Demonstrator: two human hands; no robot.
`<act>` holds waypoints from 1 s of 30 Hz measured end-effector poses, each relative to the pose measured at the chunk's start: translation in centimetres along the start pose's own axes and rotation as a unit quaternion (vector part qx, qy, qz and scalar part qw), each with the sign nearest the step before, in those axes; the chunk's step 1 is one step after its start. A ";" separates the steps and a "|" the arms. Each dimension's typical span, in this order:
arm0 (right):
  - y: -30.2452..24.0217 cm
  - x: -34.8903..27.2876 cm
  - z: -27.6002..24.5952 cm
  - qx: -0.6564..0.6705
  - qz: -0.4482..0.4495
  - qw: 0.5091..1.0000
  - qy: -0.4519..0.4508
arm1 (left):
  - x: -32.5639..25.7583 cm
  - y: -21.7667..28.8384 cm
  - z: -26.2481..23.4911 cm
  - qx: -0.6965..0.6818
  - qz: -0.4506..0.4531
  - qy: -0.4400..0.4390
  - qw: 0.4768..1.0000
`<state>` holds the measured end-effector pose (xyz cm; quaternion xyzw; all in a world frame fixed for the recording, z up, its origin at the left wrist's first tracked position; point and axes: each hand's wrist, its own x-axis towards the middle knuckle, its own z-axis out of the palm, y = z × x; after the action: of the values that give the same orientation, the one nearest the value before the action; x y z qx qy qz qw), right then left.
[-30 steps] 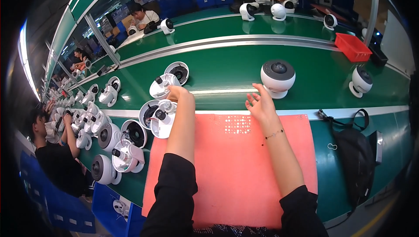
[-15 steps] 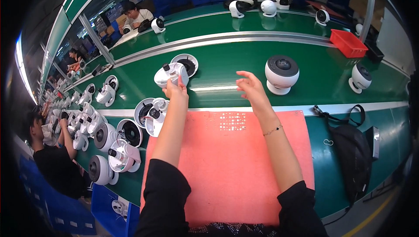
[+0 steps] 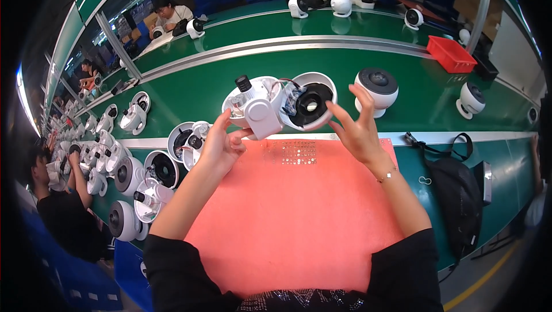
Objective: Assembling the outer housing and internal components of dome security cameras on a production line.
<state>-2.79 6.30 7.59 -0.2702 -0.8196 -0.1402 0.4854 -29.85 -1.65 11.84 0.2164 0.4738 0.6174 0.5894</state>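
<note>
Head view: green bench (image 3: 190, 90), orange mat (image 3: 293, 220) on it. Opened white camera unit (image 3: 276, 104) held up over mat's far edge; left hand (image 3: 221, 144) fingers grip it, right hand (image 3: 359, 131) fingers spread, touching the dome half.

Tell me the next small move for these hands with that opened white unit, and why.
Probably close the right hand onto the dome half. The left hand alone holds the opened white unit above the pink mat, while the right hand's spread fingers sit beside the dome, seemingly not gripping. The two halves are joined only by wires.
</note>
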 end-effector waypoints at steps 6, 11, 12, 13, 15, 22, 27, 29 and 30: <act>-0.8 -3.4 -3.5 0.054 -0.153 0.986 0.034 | -2.4 0.7 -1.2 0.083 -0.028 -0.037 0.995; -4.5 -3.7 -7.6 0.148 -0.210 0.966 0.034 | -2.6 1.4 -1.3 0.159 0.027 -0.081 0.984; -5.2 -3.6 -8.0 0.200 -0.211 0.956 0.030 | -2.5 1.7 -1.3 0.203 0.034 -0.118 0.971; -6.2 -3.0 -9.8 0.306 -0.090 0.945 -0.076 | -2.3 1.8 -0.9 0.227 0.019 -0.156 0.961; -7.2 -1.4 -12.2 0.461 0.012 0.862 -0.210 | -2.0 3.0 -0.1 0.304 -0.040 -0.246 0.919; -10.0 -1.6 -12.7 0.575 0.169 0.734 -0.321 | -0.8 -1.3 5.2 0.531 -0.072 -0.619 0.575; -10.9 -0.3 -11.3 0.565 0.330 0.599 -0.461 | -3.5 -4.3 8.1 0.647 -0.022 -0.628 0.431; -11.0 -0.4 -10.6 0.574 0.368 0.581 -0.444 | -3.9 -4.5 7.0 0.653 0.025 -0.577 0.489; -10.8 -0.4 -10.5 0.558 0.369 0.584 -0.460 | -4.4 -4.2 6.3 0.650 0.024 -0.580 0.490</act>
<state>-1.34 -7.78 12.67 -0.2538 -0.6807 0.6785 0.1092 -21.49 -4.22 12.46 0.8589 0.2867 -0.1169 0.4080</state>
